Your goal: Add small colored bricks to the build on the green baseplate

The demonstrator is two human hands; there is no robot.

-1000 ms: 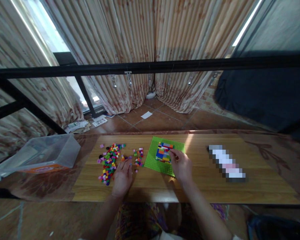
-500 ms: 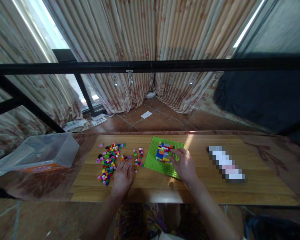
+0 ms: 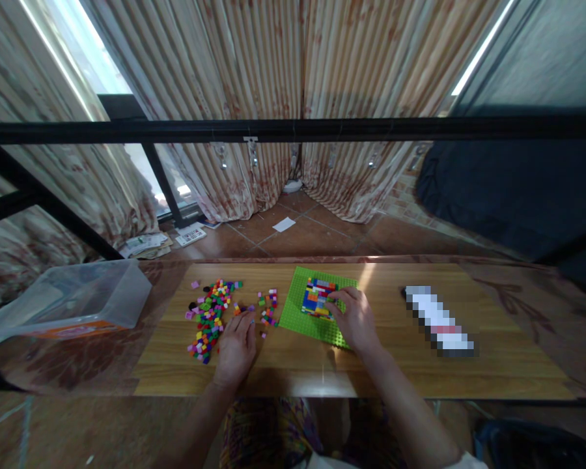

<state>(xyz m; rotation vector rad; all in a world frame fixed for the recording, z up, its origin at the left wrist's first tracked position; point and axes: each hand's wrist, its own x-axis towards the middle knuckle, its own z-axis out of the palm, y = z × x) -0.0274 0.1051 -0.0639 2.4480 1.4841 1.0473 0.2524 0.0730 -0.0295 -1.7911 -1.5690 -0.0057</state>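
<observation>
On the near half of the desk (image 3: 293, 374), the left hand (image 3: 236, 340) rests beside the loose bricks (image 3: 209, 322); its fingers lie close together, and whether they grip a brick cannot be determined. The right hand (image 3: 354, 318) has its fingers narrowed at the right side of the brick build (image 3: 316, 301); any piece between them is hidden. For a firm fit, align studs squarely, press straight down, and brace the green baseplate (image 3: 292, 307) against sliding. The build stands near the baseplate's middle, between the desk's near and far edges: a low, blocky patchwork, yellow nearest, then blue and orange, with red and grey toward the far edge.
</observation>
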